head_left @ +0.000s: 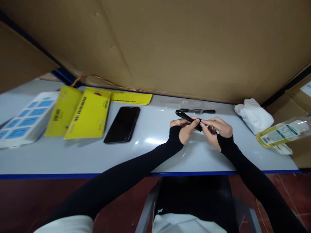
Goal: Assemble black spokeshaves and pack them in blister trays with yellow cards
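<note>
Hands, left (pixel 183 129) and right (pixel 215 129), each grip closed on a black strap (pixel 188 119). White, blue-edged bench (pixel 145 155) fronts cardboard walls (pixel 194 48); a phone (pixel 122 124) lies nearby.

We find open surface (pixel 155 155) between the phone (pixel 122 124) and our hands; a cloth (pixel 254 115) and bottle (pixel 283 133) crowd the right, yellow cards (pixel 87 114) the left, a cardboard wall (pixel 194 48) behind.

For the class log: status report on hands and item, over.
Left hand and right hand both gripping slim black strap-like piece above grey table. Nothing blocking. Black smartphone lies left, apart.
</note>
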`<action>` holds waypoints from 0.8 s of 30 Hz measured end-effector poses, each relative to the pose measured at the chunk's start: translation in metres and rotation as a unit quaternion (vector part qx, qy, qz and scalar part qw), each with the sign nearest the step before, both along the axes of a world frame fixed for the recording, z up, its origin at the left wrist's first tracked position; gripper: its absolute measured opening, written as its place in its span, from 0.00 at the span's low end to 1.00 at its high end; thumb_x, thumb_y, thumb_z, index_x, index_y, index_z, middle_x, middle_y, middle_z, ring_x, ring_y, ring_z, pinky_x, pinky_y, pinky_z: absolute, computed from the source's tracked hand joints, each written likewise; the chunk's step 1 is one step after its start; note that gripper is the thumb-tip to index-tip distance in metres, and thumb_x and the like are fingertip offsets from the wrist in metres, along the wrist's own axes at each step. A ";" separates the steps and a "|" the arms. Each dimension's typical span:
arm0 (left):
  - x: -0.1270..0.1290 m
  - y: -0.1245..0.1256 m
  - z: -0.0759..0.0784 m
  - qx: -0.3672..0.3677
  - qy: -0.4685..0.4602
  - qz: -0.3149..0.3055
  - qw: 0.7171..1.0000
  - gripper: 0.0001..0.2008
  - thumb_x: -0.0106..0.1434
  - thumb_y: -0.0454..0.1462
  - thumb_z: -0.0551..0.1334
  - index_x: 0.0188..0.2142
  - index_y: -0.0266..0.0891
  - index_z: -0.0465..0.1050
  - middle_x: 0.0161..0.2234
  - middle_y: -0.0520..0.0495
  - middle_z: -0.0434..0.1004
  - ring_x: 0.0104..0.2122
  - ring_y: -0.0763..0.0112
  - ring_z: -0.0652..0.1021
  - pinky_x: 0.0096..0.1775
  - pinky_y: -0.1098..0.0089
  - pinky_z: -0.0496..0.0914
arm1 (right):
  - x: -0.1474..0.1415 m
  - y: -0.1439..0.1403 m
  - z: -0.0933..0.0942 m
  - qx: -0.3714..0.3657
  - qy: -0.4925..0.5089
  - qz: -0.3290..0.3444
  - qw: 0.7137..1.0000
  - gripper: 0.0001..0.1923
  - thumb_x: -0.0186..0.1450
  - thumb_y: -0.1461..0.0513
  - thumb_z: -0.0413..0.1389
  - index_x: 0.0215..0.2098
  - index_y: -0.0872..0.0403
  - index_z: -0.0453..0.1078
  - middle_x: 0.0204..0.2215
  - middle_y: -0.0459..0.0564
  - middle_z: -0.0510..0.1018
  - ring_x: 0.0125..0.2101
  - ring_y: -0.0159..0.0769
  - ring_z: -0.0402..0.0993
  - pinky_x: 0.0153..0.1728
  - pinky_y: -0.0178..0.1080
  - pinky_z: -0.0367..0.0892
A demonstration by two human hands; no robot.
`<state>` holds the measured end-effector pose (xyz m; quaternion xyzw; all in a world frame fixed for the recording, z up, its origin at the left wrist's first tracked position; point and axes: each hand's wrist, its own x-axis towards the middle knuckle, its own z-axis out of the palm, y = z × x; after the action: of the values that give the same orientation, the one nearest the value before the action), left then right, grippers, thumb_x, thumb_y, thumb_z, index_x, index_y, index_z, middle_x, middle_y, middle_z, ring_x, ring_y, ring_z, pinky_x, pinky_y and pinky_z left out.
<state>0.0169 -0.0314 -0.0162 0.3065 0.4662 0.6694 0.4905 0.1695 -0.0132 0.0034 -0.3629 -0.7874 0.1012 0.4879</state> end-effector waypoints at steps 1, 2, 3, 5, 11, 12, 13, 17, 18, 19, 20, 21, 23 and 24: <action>0.000 -0.001 0.001 0.002 0.004 -0.002 1.000 0.17 0.47 0.44 0.80 0.31 0.34 0.85 0.28 0.44 0.84 0.27 0.68 0.82 0.32 0.70 0.80 | 0.000 0.001 0.000 0.011 -0.003 0.000 1.000 0.08 0.69 0.59 0.61 0.37 0.51 0.83 0.29 0.48 0.81 0.20 0.27 0.70 0.20 0.32 0.66; 0.000 -0.001 0.001 0.004 0.008 -0.004 1.000 0.17 0.48 0.44 0.79 0.31 0.34 0.85 0.28 0.43 0.85 0.28 0.67 0.82 0.32 0.69 0.80 | 0.001 0.003 -0.001 0.022 -0.008 0.000 1.000 0.09 0.70 0.58 0.61 0.36 0.51 0.82 0.28 0.47 0.81 0.21 0.27 0.70 0.22 0.32 0.67; 0.000 -0.002 0.001 0.005 0.011 -0.002 1.000 0.17 0.48 0.45 0.79 0.32 0.34 0.85 0.29 0.43 0.85 0.28 0.67 0.82 0.32 0.69 0.80 | 0.001 0.004 -0.002 0.032 -0.015 0.001 0.999 0.09 0.70 0.58 0.61 0.35 0.52 0.81 0.27 0.47 0.81 0.21 0.28 0.71 0.23 0.32 0.67; 0.000 -0.002 0.001 0.004 0.013 0.003 1.000 0.17 0.49 0.45 0.79 0.32 0.34 0.86 0.28 0.43 0.85 0.28 0.66 0.82 0.32 0.68 0.80 | 0.002 0.004 -0.003 0.050 -0.027 -0.001 0.998 0.10 0.70 0.59 0.60 0.32 0.52 0.80 0.26 0.47 0.81 0.21 0.28 0.70 0.25 0.33 0.67; 0.000 -0.002 0.002 0.014 0.008 0.002 1.000 0.18 0.47 0.45 0.80 0.32 0.34 0.85 0.28 0.43 0.85 0.28 0.65 0.83 0.34 0.66 0.81 | -0.001 -0.009 0.006 -0.041 -0.056 -0.050 0.996 0.16 0.69 0.57 0.60 0.23 0.52 0.72 0.20 0.45 0.74 0.18 0.28 0.64 0.23 0.34 0.61; 0.000 -0.002 0.003 0.016 0.007 0.001 1.000 0.18 0.48 0.45 0.79 0.32 0.34 0.85 0.29 0.43 0.85 0.28 0.64 0.83 0.34 0.66 0.81 | -0.001 -0.010 0.008 -0.062 -0.057 -0.045 0.995 0.17 0.68 0.57 0.60 0.22 0.52 0.71 0.20 0.45 0.74 0.18 0.28 0.64 0.22 0.34 0.61; 0.000 -0.002 0.004 0.017 0.007 0.002 1.000 0.19 0.48 0.46 0.79 0.32 0.34 0.85 0.29 0.43 0.85 0.29 0.64 0.84 0.35 0.65 0.81 | -0.001 -0.011 0.010 -0.078 -0.055 -0.033 0.995 0.17 0.68 0.56 0.59 0.22 0.52 0.71 0.20 0.46 0.74 0.19 0.28 0.64 0.22 0.34 0.60; 0.000 -0.001 0.005 0.016 0.000 0.005 1.000 0.20 0.47 0.46 0.80 0.32 0.33 0.85 0.28 0.42 0.85 0.29 0.62 0.84 0.35 0.64 0.82 | 0.003 -0.011 0.015 -0.111 -0.025 0.009 0.993 0.11 0.66 0.57 0.59 0.27 0.52 0.74 0.24 0.46 0.75 0.20 0.28 0.66 0.21 0.34 0.61; 0.000 -0.001 0.005 0.016 -0.005 0.002 1.000 0.20 0.47 0.46 0.80 0.33 0.33 0.85 0.28 0.42 0.85 0.28 0.62 0.84 0.35 0.63 0.82 | 0.004 -0.010 0.015 -0.114 -0.017 0.012 0.993 0.07 0.65 0.59 0.60 0.30 0.53 0.75 0.26 0.46 0.75 0.20 0.27 0.67 0.20 0.33 0.62; 0.000 -0.001 0.005 0.017 -0.009 -0.002 1.000 0.20 0.46 0.46 0.80 0.33 0.33 0.85 0.28 0.42 0.85 0.28 0.62 0.84 0.34 0.63 0.82 | 0.006 -0.010 0.015 -0.113 -0.008 0.014 0.993 0.04 0.64 0.60 0.60 0.34 0.53 0.76 0.29 0.47 0.76 0.20 0.27 0.67 0.20 0.33 0.63; 0.000 -0.001 0.005 0.019 -0.012 -0.005 1.000 0.21 0.46 0.46 0.80 0.33 0.33 0.85 0.27 0.42 0.84 0.27 0.63 0.84 0.34 0.64 0.82 | 0.007 -0.009 0.014 -0.111 -0.002 0.018 0.994 0.06 0.63 0.62 0.60 0.39 0.53 0.76 0.32 0.47 0.76 0.21 0.27 0.69 0.20 0.33 0.63; 0.000 -0.001 0.006 0.022 -0.013 -0.006 1.000 0.20 0.46 0.46 0.80 0.33 0.33 0.85 0.27 0.43 0.84 0.27 0.64 0.84 0.34 0.65 0.82 | 0.008 -0.009 0.013 -0.105 0.001 0.025 0.994 0.12 0.62 0.63 0.60 0.44 0.53 0.76 0.35 0.48 0.76 0.22 0.27 0.70 0.19 0.33 0.64; -0.001 -0.001 0.006 0.026 -0.010 -0.006 1.000 0.19 0.47 0.46 0.80 0.33 0.33 0.85 0.26 0.44 0.84 0.27 0.65 0.83 0.34 0.66 0.82 | 0.009 -0.008 0.011 -0.079 -0.007 0.039 0.996 0.22 0.60 0.66 0.59 0.54 0.52 0.74 0.39 0.49 0.75 0.23 0.27 0.71 0.18 0.32 0.63; -0.001 0.000 0.006 0.027 -0.008 -0.006 1.000 0.19 0.48 0.46 0.79 0.33 0.33 0.85 0.26 0.44 0.84 0.27 0.65 0.84 0.34 0.66 0.82 | 0.009 -0.008 0.010 -0.060 -0.019 0.045 0.997 0.26 0.60 0.67 0.58 0.57 0.51 0.73 0.40 0.49 0.75 0.23 0.27 0.71 0.18 0.32 0.63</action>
<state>0.0157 -0.0319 -0.0101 0.3170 0.4423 0.6814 0.4894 0.1789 -0.0210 0.0136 -0.3573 -0.8045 0.1632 0.4455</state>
